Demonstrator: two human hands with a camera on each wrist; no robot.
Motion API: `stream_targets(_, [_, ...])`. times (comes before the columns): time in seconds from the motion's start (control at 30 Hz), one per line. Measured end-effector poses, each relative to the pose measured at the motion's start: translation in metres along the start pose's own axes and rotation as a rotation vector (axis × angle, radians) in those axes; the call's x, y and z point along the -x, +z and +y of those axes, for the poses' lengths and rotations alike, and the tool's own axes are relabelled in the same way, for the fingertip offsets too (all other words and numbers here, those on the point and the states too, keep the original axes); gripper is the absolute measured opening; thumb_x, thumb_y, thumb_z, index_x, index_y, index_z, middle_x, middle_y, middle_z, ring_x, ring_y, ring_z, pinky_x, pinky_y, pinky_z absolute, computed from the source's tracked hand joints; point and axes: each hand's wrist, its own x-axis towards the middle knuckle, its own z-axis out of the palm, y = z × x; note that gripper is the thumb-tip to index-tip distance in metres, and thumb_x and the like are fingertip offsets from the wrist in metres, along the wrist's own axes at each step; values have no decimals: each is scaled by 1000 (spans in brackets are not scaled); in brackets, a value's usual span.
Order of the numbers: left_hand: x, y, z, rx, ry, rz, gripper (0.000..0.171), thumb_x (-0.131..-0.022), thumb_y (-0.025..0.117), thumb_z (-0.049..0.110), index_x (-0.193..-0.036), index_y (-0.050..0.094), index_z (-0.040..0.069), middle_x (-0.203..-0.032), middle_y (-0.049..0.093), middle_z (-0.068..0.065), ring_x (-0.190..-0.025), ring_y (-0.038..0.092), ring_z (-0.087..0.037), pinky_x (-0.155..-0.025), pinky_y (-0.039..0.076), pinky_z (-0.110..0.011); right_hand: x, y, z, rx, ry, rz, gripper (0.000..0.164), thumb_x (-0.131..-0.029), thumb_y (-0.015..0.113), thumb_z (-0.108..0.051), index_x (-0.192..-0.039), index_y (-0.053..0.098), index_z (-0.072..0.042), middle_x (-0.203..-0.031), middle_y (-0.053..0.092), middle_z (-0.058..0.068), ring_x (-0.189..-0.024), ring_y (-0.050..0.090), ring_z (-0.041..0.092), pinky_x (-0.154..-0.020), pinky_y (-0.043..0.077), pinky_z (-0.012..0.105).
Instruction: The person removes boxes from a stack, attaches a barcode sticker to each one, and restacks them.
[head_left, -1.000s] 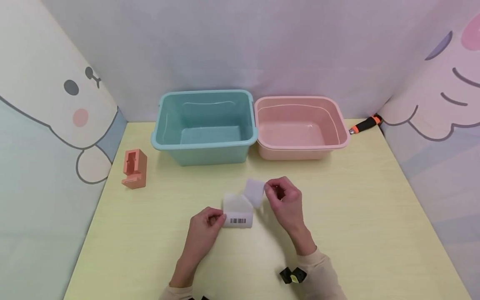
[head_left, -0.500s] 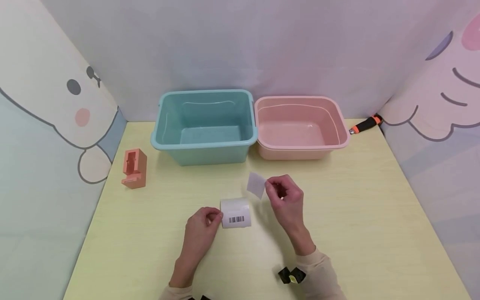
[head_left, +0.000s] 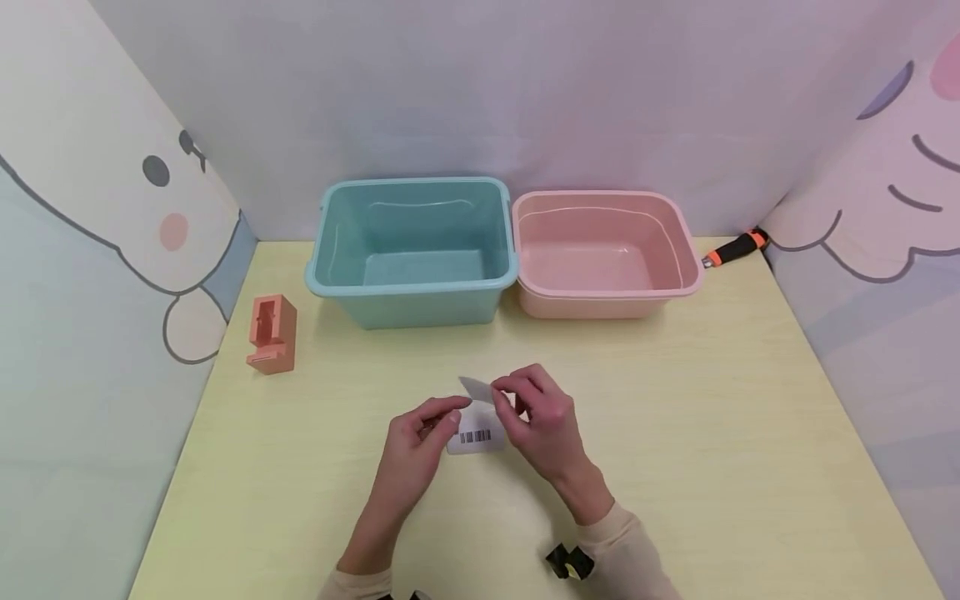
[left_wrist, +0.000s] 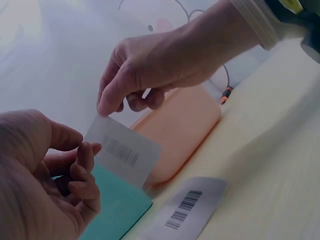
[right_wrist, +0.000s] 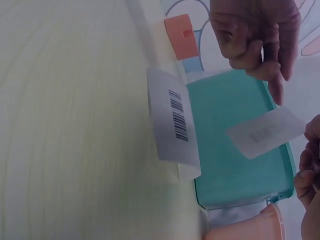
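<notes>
My right hand (head_left: pixel 542 425) pinches one corner of a small white barcode label (head_left: pixel 477 389) between thumb and forefinger, holding it above the table. The faint barcode shows through the label (left_wrist: pixel 122 150) in the left wrist view. My left hand (head_left: pixel 420 446) is at the label's other side, forefinger extended and its tip at the edge; thumb and forefinger look apart in the head view. Below both hands, a curled white strip of barcode labels (head_left: pixel 476 440) lies on the table. Its printed face curves upward in the right wrist view, where the strip (right_wrist: pixel 172 120) stands apart from the hands.
A teal bin (head_left: pixel 427 307) and a pink bin (head_left: pixel 600 307) stand side by side at the back. An orange-pink tape dispenser (head_left: pixel 283 337) is at the left. A black and orange utility knife (head_left: pixel 737 247) lies at the back right corner.
The right hand has brought the label left and nearer, turning it edge-on over the strip. My left hand has released the strip and risen to the label's edge.
</notes>
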Motion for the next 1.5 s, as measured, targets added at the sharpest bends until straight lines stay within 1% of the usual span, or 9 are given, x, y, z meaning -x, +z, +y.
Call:
stream_targets(0.1, [0,1,6,79,-40,-37,25,-107,62,12,-126,75,4,-114,69,-22,-89,58,-32,-71,47,-25,0,3,-6,43,-72,-39,5,-94,76,-7,-96,78,-2,-91,63,6,-62,59,13,-56,52,19])
stream_targets(0.37, [0,2,9,153,-96,0,24,-106,64,16,-121,76,2,-98,64,-16,-82,54,-24,-70,43,-26,3,9,-14,147,-187,-90,8,-87,83,-6,-95,82,-3,-91,64,6,-70,69,14,-64,61,25])
stream_targets(0.67, [-6,3,0,189,-85,175,19,-99,75,12,-109,78,-4,-88,72,-3,-74,55,-15,-64,45,-23,5,15,-14,127,-176,-144,15,-90,84,-13,-102,82,-5,-97,65,6,-74,68,13,-66,58,21])
stream_targets(0.87, [-11,-4,-6,204,-104,262,18,-98,76,10,-107,77,-5,-84,69,0,-73,55,-13,-61,44,-20,7,23,-3,8,37,-100,20,-85,84,0,-104,80,-4,-94,64,7,-65,60,11,-56,52,19])
stream_targets(1.03, [-12,-14,-8,219,-84,263,19,-99,75,10,-109,76,-7,-83,66,-1,-72,52,-12,-60,41,-19,5,27,8,-133,322,-20,19,-87,83,1,-104,79,-6,-90,66,6,-63,56,12,-56,49,21])
stream_targets(1.13, [-13,-19,-10,219,-80,270,20,-99,75,10,-109,75,-7,-82,64,-1,-72,52,-12,-60,42,-19,1,27,9,-265,519,-19,14,-89,82,-4,-102,79,-10,-91,67,3,-66,57,13,-59,47,20])
stream_targets(1.23, [-15,-22,-12,208,-83,273,20,-99,75,11,-110,75,-7,-82,65,0,-73,53,-12,-61,42,-19,-1,27,8,-375,659,-30,8,-91,80,-8,-99,78,-11,-90,67,3,-65,55,12,-58,43,19])
stream_targets(1.37, [-19,-24,-17,154,-58,281,19,-99,75,9,-110,76,-6,-86,67,-1,-75,54,-15,-62,43,-20,-4,30,11,-402,690,-45,5,-93,80,-10,-95,77,-8,-86,67,5,-64,53,12,-58,41,19])
stream_targets(1.5, [-31,-28,-26,33,13,292,17,-98,76,11,-111,79,1,-86,66,-5,-74,52,-16,-62,41,-20,-10,37,17,-311,600,-61,4,-93,80,-10,-94,77,-7,-85,68,1,-65,53,14,-59,42,20])
